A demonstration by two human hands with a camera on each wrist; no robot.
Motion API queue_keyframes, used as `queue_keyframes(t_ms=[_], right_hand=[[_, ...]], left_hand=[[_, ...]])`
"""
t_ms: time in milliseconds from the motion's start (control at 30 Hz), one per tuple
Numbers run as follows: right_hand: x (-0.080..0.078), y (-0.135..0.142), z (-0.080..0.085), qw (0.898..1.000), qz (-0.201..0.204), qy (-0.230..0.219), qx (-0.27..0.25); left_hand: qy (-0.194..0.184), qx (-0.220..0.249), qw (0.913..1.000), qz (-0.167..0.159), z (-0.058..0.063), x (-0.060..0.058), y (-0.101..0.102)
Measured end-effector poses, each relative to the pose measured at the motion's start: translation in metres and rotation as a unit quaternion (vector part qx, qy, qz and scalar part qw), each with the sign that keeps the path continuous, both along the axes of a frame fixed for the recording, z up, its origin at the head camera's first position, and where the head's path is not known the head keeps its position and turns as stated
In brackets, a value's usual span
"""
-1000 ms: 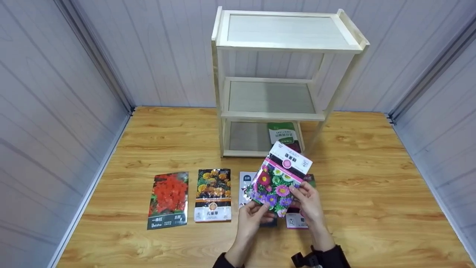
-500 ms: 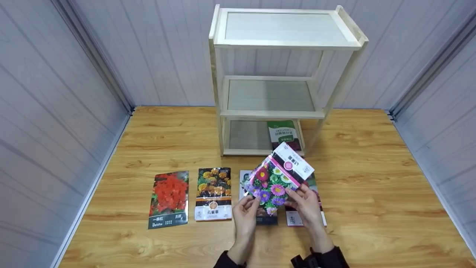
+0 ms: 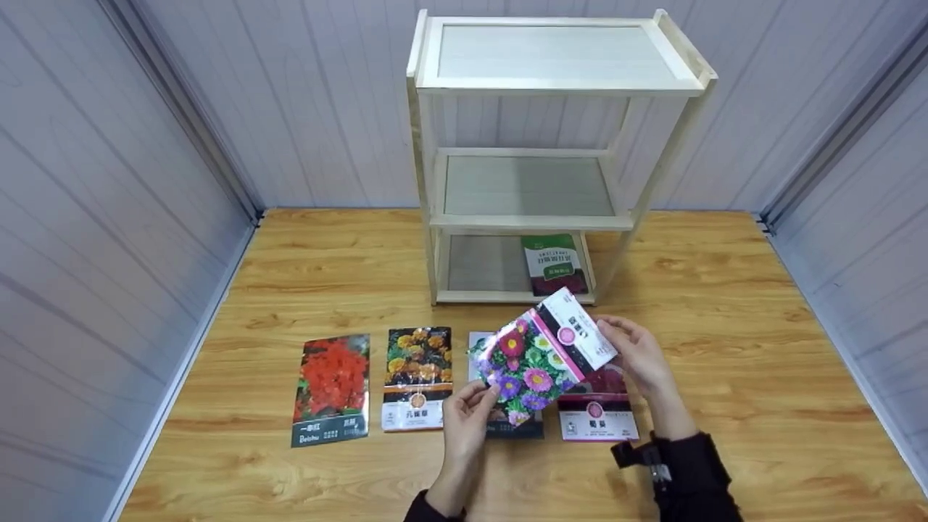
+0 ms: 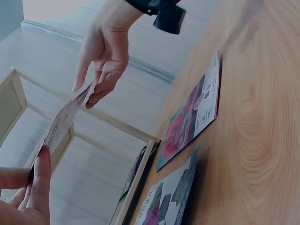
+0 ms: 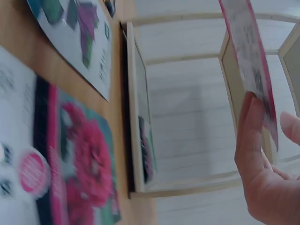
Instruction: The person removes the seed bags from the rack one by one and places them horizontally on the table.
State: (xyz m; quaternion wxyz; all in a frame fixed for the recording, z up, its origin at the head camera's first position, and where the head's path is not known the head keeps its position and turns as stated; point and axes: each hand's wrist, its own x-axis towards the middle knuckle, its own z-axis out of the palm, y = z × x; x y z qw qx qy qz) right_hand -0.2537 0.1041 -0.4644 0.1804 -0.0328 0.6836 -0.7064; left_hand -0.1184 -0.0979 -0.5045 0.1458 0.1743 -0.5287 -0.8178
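Note:
In the head view, a seed packet [image 3: 533, 362] with pink, purple and white daisy-like flowers is held tilted above the table, white end at the upper right. My left hand [image 3: 467, 420] pinches its lower left edge between thumb and fingers. My right hand [image 3: 641, 355] is at the white end, fingertips at the packet's edge; in the right wrist view, its fingers [image 5: 253, 126] touch the packet while the thumb stands apart. Below lie a dark pink flower packet [image 3: 598, 406] and a partly hidden packet with a dark lower band [image 3: 518, 428].
A red flower packet [image 3: 331, 388] and an orange marigold packet [image 3: 417, 377] lie to the left on the wooden table [image 3: 747, 348]. Behind stands a pale three-tier shelf [image 3: 533, 221], with a green-and-white packet [image 3: 554, 264] on its bottom tier. Panelled walls [image 3: 333, 109] enclose the table.
The flower packet has turned clockwise, its white end swinging right and down. My right hand has left its lower right edge and moved up and right to the white end; my left hand keeps its pinch.

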Motion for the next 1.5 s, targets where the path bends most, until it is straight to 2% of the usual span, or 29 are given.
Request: queue_keyframes(t_ms=[100,200,367,500,600,700,867,933,1000,1133,1200,1267,1333,1367,1433,1500], right_hand=[[-0.008,0.000,0.005,0.998,0.036,0.024,0.052],[-0.011,0.000,0.006,0.994,0.070,0.040,0.075],[-0.010,0.002,0.003,0.991,0.113,0.043,0.057],[-0.004,0.002,0.000,0.991,0.118,0.037,0.042],[0.002,0.004,-0.003,0.994,0.096,0.040,0.045],[0.007,0.004,-0.005,0.996,0.055,0.044,0.060],[0.014,0.001,-0.010,0.998,-0.027,0.028,0.051],[0.016,-0.003,-0.011,0.998,-0.057,0.021,0.036],[0.019,-0.006,-0.012,0.996,-0.081,0.017,0.026],[0.024,-0.014,-0.011,0.994,-0.112,0.010,0.006],[0.027,-0.016,-0.010,0.993,-0.119,0.011,0.002],[0.029,-0.017,-0.013,0.993,-0.119,0.025,-0.011],[0.029,-0.017,-0.020,0.992,-0.117,0.043,-0.019],[0.029,-0.016,-0.025,0.991,-0.111,0.056,-0.040],[0.023,-0.010,-0.049,0.990,-0.101,0.074,-0.065],[0.016,-0.003,-0.074,0.989,-0.084,0.083,-0.088]], left_hand=[[-0.002,-0.007,0.9999,-0.015,0.000,0.002,0.000],[-0.006,-0.014,0.9995,-0.029,0.000,0.003,0.000],[-0.015,-0.026,0.9987,-0.041,-0.001,0.003,-0.005],[-0.027,-0.037,0.9979,-0.046,-0.001,0.000,-0.011],[-0.037,-0.046,0.9969,-0.052,0.000,-0.001,-0.013],[-0.046,-0.039,0.9973,-0.043,0.000,-0.001,-0.012],[-0.033,0.026,0.9990,-0.017,-0.001,0.000,0.001],[-0.023,0.056,0.9979,-0.022,-0.001,0.001,0.009],[-0.019,0.067,0.9971,-0.032,-0.003,0.001,0.017],[-0.002,0.059,0.9970,-0.049,-0.006,-0.002,0.030],[0.027,0.043,0.9976,-0.047,-0.011,-0.004,0.035],[0.055,0.030,0.9975,-0.033,-0.033,-0.012,0.040],[0.073,0.032,0.9968,-0.006,-0.061,-0.022,0.045],[0.081,0.038,0.9960,0.010,-0.074,-0.027,0.047],[0.094,0.055,0.9930,0.046,-0.102,-0.038,0.051],[0.110,0.068,0.9885,0.078,-0.113,-0.044,0.051]])
